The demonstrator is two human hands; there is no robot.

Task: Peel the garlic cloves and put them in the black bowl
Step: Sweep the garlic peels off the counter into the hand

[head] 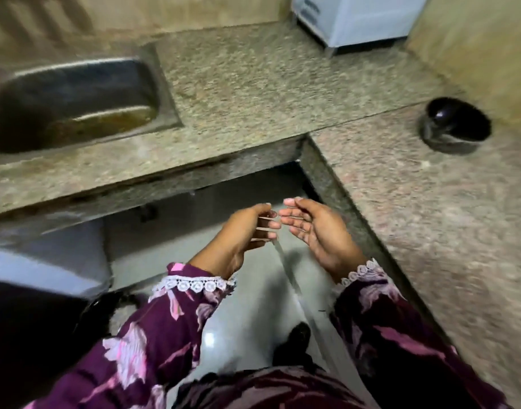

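— Below the counter's inner corner, over the floor [241,320], what are your hands doing?

— Your left hand [238,237] and right hand [315,231] hang side by side in the gap where the two counter runs meet, fingertips nearly meeting but not clearly touching. Neither rests on the counter [253,93].

— How far open are they?

— Your left hand has its fingers stretched out toward the right, loosely parallel, thumb on top. Your right hand is cupped, palm turned to the left, fingers relaxed and slightly bent. Nothing shows in either one; the picture is blurred, so a small thing between the fingertips could not be told.

— And the bowl?

— Your bowl [455,125] stands upright on the right-hand run of the counter, near the wall at its far edge, well apart from both hands. Its inside looks dark and glossy; you cannot tell whether any garlic lies in it.

— What else is around you?

— Your sink [73,101] is sunk into the counter at the left end. A pale appliance [353,19] stands at the counter's far edge, near the back corner. Your sleeves [171,308] are purple, flowered, with white lace cuffs.
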